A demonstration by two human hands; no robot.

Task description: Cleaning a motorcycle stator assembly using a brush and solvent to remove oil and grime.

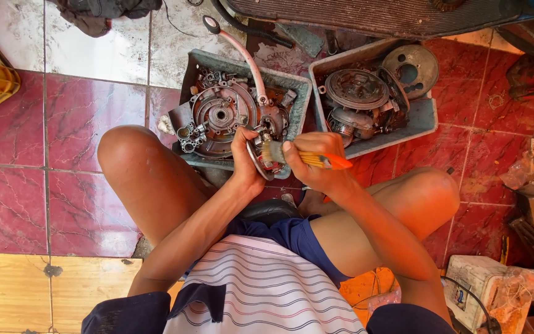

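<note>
Orange-handled paintbrush [307, 159], gripped by right hand [324, 162], scrubs the round metal part [261, 154] clasped by left hand [245, 162]; grimy parts remain at 12 o'clock in grey tray [298, 93].

repair workshop | engine parts in trays [424, 117] | tiled floor [81, 117]

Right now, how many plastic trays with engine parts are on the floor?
2. One tray is in front of the left knee, the other tray is beside it, toward the right knee. More may be hidden out of view.
</note>
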